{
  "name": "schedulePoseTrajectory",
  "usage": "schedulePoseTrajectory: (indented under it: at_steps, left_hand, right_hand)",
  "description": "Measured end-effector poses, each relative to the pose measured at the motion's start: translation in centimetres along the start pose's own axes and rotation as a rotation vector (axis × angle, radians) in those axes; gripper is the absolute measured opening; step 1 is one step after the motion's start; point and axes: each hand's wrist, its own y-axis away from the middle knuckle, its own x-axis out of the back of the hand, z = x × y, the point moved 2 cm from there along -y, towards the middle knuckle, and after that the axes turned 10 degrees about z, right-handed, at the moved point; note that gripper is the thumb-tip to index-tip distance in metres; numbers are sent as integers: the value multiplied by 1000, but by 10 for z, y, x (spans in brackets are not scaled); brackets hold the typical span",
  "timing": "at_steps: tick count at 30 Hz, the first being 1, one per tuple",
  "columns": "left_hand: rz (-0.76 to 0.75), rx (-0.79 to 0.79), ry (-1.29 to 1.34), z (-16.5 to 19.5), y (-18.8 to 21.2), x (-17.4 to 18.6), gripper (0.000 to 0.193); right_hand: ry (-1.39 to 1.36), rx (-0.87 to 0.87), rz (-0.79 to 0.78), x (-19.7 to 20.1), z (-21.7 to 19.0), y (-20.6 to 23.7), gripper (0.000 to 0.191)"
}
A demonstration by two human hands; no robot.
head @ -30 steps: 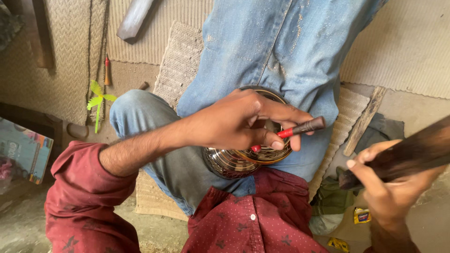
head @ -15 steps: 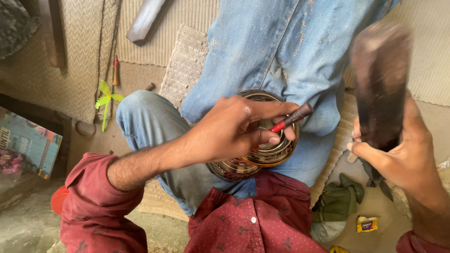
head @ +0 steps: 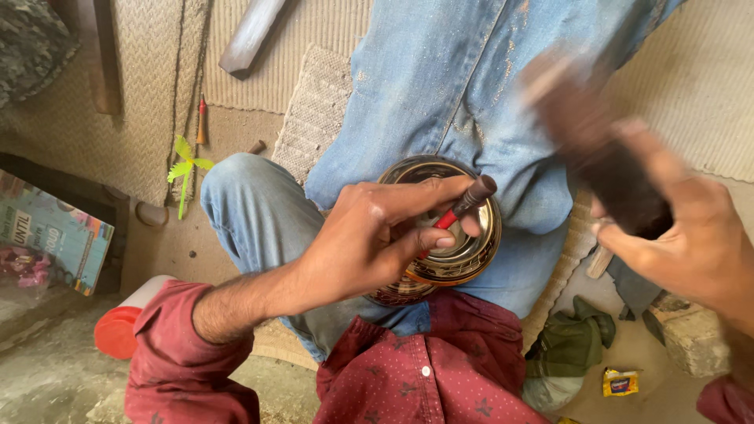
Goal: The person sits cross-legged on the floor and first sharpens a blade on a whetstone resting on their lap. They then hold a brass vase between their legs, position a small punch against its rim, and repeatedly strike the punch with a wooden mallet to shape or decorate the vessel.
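Observation:
A round brass bowl (head: 471,251) with dark engraved patterns rests in my lap between my jeans-clad legs. My left hand (head: 369,235) lies over the bowl and pinches a thin chisel-like tool (head: 463,206) with a red shaft and a dark blunt head, its tip down inside the bowl. My right hand (head: 691,243) is at the right, gripping a dark wooden mallet (head: 597,149) that is blurred with motion above and to the right of the tool's head.
A woven mat (head: 314,118) lies under my legs. A green plastic sprig (head: 184,169) and a metal bar (head: 251,35) lie at the back left. A red-and-white container (head: 129,322) stands at my left elbow. Green cloth (head: 569,345) and a yellow packet (head: 620,382) are at lower right.
My right hand has swung the mallet from low at the right up to upright, and now tilts it towards the tool. My left hand keeps the tool on the bowl.

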Motion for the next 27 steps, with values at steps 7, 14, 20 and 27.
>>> schedulePoseTrajectory:
  at_steps: [7, 14, 20, 27]
  left_hand:
    - [45, 96, 29, -1, 8, 3, 55]
    - [174, 57, 192, -10, 31, 0, 50]
    - [209, 33, 261, -15, 38, 0, 47]
    - [215, 52, 247, -14, 41, -1, 47]
  right_hand:
    - [306, 164, -39, 13, -17, -10, 85]
    - [99, -26, 64, 22, 58, 6, 23]
    - [69, -130, 10, 33, 35, 2, 25]
    - [241, 469, -54, 27, -70, -19, 88]
